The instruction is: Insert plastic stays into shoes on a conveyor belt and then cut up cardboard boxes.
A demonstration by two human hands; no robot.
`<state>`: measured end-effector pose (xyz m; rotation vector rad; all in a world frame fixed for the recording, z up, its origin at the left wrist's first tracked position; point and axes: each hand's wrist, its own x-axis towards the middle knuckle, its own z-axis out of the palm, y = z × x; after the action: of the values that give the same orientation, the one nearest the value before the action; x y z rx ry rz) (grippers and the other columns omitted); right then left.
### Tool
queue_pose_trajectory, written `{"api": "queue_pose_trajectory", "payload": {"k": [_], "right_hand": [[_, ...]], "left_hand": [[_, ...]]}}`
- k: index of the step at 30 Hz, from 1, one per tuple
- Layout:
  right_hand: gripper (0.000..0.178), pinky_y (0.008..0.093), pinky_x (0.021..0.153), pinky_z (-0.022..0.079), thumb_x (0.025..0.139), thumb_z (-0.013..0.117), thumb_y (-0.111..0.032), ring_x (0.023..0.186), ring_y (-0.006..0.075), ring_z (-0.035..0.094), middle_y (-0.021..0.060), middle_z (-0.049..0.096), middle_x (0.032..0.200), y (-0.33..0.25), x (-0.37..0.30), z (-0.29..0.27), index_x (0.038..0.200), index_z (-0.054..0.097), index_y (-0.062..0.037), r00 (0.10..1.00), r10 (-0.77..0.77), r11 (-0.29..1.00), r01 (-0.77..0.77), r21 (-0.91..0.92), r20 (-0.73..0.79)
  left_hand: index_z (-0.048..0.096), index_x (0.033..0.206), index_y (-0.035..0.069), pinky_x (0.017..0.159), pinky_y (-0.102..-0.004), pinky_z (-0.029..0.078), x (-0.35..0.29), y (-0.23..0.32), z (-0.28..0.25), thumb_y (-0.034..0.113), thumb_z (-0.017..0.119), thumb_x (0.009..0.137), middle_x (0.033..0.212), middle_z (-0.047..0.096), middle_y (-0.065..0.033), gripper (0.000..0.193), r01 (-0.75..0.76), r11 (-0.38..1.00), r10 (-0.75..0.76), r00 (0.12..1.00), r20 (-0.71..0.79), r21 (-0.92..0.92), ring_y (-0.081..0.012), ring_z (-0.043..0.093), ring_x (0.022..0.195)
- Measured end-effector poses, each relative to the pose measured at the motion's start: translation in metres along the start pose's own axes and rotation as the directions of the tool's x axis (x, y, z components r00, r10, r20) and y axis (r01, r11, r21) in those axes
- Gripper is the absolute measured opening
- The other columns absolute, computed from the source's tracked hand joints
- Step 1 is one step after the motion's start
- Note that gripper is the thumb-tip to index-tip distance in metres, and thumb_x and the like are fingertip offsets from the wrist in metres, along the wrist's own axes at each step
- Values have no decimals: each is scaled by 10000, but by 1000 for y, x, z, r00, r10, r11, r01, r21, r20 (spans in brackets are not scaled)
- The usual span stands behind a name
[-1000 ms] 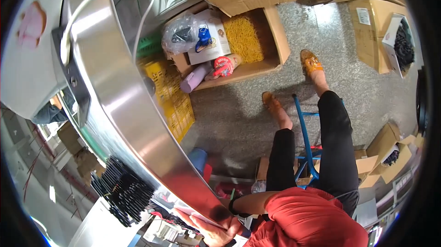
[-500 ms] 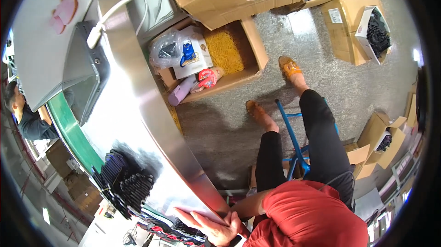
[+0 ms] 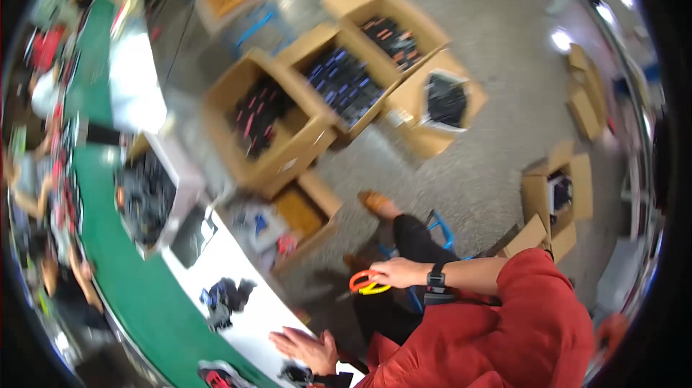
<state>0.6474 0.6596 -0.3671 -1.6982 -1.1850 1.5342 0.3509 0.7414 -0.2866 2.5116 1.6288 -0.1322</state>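
Observation:
My left hand (image 3: 310, 348) lies open on the white table top (image 3: 270, 309) near its edge, fingers stretched out. Close by it is a small black item (image 3: 295, 372). Over my lap, my right hand (image 3: 400, 272) is closed on a pair of scissors (image 3: 369, 283); its orange and yellow handle loops stick out to the left and the blades are hidden. A dark watch (image 3: 436, 280) is on the right wrist. Farther up the table lies a blurred pile of black pieces (image 3: 225, 303).
A green conveyor belt (image 3: 137, 265) runs along the table, with people beyond it. A white box of black parts (image 3: 184, 182) stands at the table's far end. Several cartons (image 3: 317, 139) of dark parts stand on the floor ahead. A blue stool frame (image 3: 441, 229) is by my legs.
The view has swung, showing more belt and cartons. My right hand, unseen before, is now in sight with the scissors. My left hand remains at the table edge.

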Motion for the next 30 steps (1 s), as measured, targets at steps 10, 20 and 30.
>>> {"api": "queue_pose_trajectory", "payload": {"k": [10,20,30], "right_hand": [[283,337,779,476,938,510,-267,874,234,616,124,635,935,-42,-121,-145,1104,548,-40,796,25,886,263,382,-605],[388,400,718,465,873,591,-285,815,308,586,101,606,940,-1,-279,-252,1222,528,-127,663,-277,945,59,-320,-695],[425,340,796,518,851,663,-283,907,240,643,142,638,1003,94,-363,-319,1106,458,-12,449,442,842,93,532,-777]], "left_hand": [[223,1442,2,1044,-465,353,72,135,-42,303,565,926,1405,378,-236,688,125,566,349,859,375,-815,-319,404,1292],[494,1192,-9,1017,-535,386,135,496,-60,175,329,988,1334,490,-146,320,728,241,740,290,607,-642,-330,476,1213],[290,1424,28,1087,-351,313,68,757,-27,84,359,974,1471,324,-144,459,240,671,741,-171,650,-702,-228,360,1322]]}}
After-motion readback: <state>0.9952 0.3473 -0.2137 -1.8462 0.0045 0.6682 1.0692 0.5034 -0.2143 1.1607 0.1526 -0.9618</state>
